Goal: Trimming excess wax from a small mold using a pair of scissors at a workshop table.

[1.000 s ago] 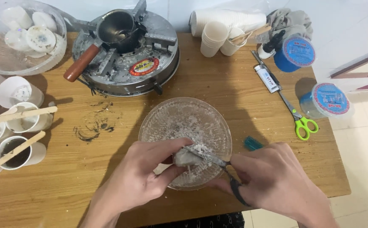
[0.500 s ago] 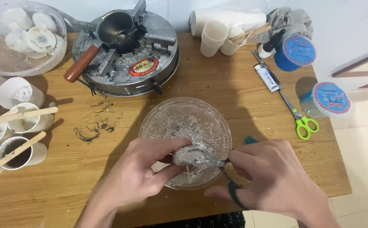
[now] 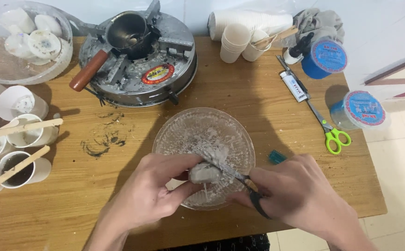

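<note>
Pale wax lump [image 3: 205, 173] pinched by fingers of left hand [image 3: 153, 193], held over near part of clear glass bowl [image 3: 179, 135] at table's near centre. Right hand [image 3: 300, 195] clenched on black-handled blade [image 3: 232, 174]; blade tip laid against lump. White shavings scattered inside bowl. Metal burner [image 3: 139, 79] with small pot [image 3: 128, 30] seen far behind bowl. Green-handled scissors [image 3: 335, 137] lying far right, well apart.

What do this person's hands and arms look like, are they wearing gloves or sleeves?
No gloves: both the left hand and the right hand are bare. No rings, watch or bracelets show, and both forearms are uncovered as far as the picture's edge, with no sleeve in view.
</note>
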